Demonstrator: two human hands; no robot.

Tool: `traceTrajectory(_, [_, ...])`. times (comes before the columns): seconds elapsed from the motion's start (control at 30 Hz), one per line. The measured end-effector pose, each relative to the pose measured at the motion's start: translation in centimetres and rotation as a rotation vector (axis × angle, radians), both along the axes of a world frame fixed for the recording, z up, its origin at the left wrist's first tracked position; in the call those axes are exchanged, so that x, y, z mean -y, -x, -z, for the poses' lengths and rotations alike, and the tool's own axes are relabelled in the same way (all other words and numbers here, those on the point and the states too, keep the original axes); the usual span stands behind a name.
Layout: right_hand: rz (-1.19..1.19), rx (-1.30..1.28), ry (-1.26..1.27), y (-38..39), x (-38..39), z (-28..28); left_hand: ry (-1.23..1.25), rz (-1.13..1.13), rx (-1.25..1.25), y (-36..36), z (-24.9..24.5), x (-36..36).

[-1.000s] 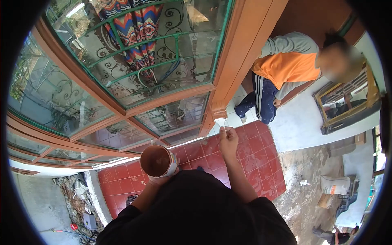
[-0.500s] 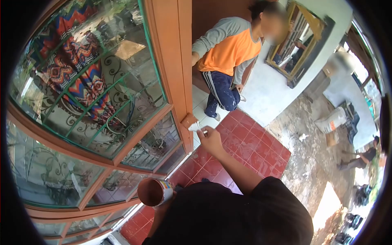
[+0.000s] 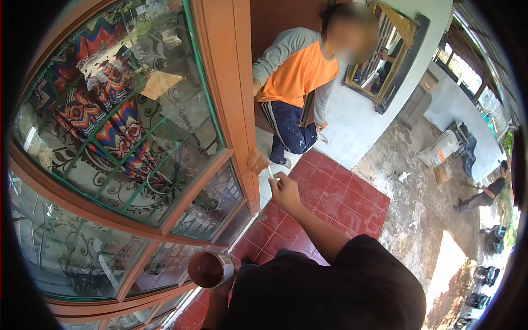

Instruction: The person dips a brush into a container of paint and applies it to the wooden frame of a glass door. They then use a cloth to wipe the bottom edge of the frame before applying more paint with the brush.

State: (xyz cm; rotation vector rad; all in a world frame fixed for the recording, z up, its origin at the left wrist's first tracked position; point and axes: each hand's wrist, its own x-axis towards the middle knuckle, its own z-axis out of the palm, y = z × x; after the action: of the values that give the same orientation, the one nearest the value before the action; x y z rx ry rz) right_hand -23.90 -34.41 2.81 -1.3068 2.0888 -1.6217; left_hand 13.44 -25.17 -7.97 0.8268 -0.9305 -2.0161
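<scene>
My right hand (image 3: 285,192) pinches the pale handle of a paintbrush (image 3: 257,161). Its bristles, coated in orange-brown paint, are right at the edge of the orange-brown wooden door frame (image 3: 237,110). Low in the view, my left hand (image 3: 224,285) is wrapped round a paint can (image 3: 208,269) with a colourful label. The can is tilted so its mouth faces me, and brown paint coats the inside. Most of my left fingers are hidden behind the can. Glass panes (image 3: 124,126) set in the wooden frame fill the left side, close beside the can.
Just beyond the brush, a person in an orange and grey shirt (image 3: 300,71) crouches in the doorway. Red floor tiles (image 3: 324,187) lie below my right arm. A wood-framed window (image 3: 379,52) sits in the white wall. A white sack (image 3: 438,148) and another person (image 3: 484,192) are farther right.
The view has shifted slightly. The brush remains at the frame's edge in my right hand, its bristles now turned more upright. The crouching person leans a little lower.
</scene>
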Motion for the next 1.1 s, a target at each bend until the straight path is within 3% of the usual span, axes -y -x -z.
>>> traceTrajectory(0.03, [0.012,-0.04,-0.144,0.5,-0.1,2.7,0.003,-0.004,-0.001,-0.1,0.4,-0.4])
traceTrajectory(0.1, [0.012,-0.077,-0.277,1.3,-0.9,6.7,0.427,-0.065,0.558,0.0,0.7,-1.2])
traceTrajectory(0.13, [0.006,-0.084,-0.385,1.9,-1.3,8.2,0.44,-0.074,0.565,0.6,-0.2,-1.4])
traceTrajectory(0.17, [-0.001,-0.091,-0.487,2.4,-1.4,8.7,0.114,-0.218,0.104,1.5,-1.7,-1.9])
traceTrajectory(0.23, [-0.023,-0.043,-0.462,3.3,-2.1,9.7,-0.551,-0.446,-0.826,3.3,-4.3,-3.7])
traceTrajectory(0.33, [-0.073,0.042,-0.384,4.2,-2.5,8.3,-0.627,-0.515,-0.913,5.2,-5.1,-6.1])
traceTrajectory(0.53, [-0.241,0.087,0.172,3.8,-1.6,-6.5,-0.648,-0.612,-0.913,7.4,-5.7,-9.5])
traceTrajectory(0.57, [-0.26,0.096,0.167,3.5,-1.3,-8.4,-0.625,-0.635,-0.885,7.6,-5.7,-9.8])
traceTrajectory(0.63, [-0.242,-0.007,0.453,2.9,-0.5,-10.6,-0.573,-0.654,-0.87,8.1,-6.1,-10.3])
traceTrajectory(0.67, [-0.27,0.012,0.445,2.8,0.2,-10.3,-0.527,-0.655,-0.853,8.4,-6.5,-10.4])
traceTrajectory(0.73, [-0.236,-0.201,0.339,2.4,1.4,-8.0,-0.557,-0.672,-0.867,8.7,-6.6,-10.5])
traceTrajectory(0.8, [-0.28,-0.169,0.295,1.9,2.1,-3.6,-0.502,-0.703,-0.813,8.8,-7.0,-10.9])
traceTrajectory(0.9, [-0.261,-0.318,0.221,2.4,2.0,1.4,-0.476,-0.669,-0.788,9.5,-7.6,-10.3])
traceTrajectory(1.07, [-0.33,-0.431,-0.274,3.8,0.3,6.3,-0.558,-0.65,-0.795,9.6,-7.7,-10.8])
traceTrajectory(1.1, [-0.329,-0.428,-0.275,4.5,0.3,7.4,-0.544,-0.65,-0.779,9.8,-7.9,-10.7])
